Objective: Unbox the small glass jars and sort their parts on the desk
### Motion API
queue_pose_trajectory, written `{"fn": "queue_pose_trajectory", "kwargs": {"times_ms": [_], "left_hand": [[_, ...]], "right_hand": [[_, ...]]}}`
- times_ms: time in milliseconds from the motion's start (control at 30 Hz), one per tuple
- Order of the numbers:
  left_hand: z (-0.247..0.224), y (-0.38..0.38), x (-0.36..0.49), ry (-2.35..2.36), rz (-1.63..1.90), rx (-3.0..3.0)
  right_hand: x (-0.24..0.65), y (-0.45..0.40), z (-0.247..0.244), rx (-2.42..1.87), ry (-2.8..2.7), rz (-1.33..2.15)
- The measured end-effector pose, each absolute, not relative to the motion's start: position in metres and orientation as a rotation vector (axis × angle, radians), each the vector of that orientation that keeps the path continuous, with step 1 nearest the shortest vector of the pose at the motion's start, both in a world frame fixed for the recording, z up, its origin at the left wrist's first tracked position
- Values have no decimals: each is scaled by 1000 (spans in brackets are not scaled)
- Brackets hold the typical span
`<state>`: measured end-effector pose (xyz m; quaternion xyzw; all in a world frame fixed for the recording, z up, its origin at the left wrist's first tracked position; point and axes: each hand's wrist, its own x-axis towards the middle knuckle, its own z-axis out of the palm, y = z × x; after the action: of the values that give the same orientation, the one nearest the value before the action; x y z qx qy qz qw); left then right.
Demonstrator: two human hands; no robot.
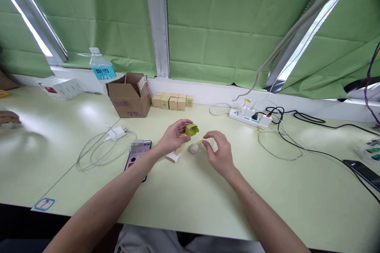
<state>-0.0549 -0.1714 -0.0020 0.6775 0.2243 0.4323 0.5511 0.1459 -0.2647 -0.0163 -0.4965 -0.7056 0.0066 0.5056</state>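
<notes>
My left hand [175, 134] grips a small yellow-green hollow shell [192, 129] between fingers and thumb, its opening facing me, just above the table. To its right my right hand [219, 152] is closed in a pinch on a small translucent whitish piece [209, 141], partly covered by the fingers; its exact kind is not clear. A small round white ball-like thing [193, 148] sits between the two hands, close to the right fingertips. Below the left hand lies a small pale carton [173, 155], partly hidden by the wrist.
A phone [139, 154] showing a timer lies beside my left forearm, near a white charger [116, 133] with coiled cable. Behind stand a brown carton [130, 99], several small boxes [173, 101] and a power strip [249, 118] with cables. Another person's hand [8, 117] is far left.
</notes>
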Motion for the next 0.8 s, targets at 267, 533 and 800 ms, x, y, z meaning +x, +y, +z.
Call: {"fn": "queue_pose_trajectory", "kwargs": {"times_ms": [267,533,800], "left_hand": [[-2,-201,-38,585,1088,1772],[3,-198,-39,505,896,1416],[4,-192,-43,504,932,1475]], "right_hand": [[132,-272,-11,-1052,-1614,322],[140,-272,-11,-1051,-1642,216],[135,-275,-7,-1064,-1509,279]]}}
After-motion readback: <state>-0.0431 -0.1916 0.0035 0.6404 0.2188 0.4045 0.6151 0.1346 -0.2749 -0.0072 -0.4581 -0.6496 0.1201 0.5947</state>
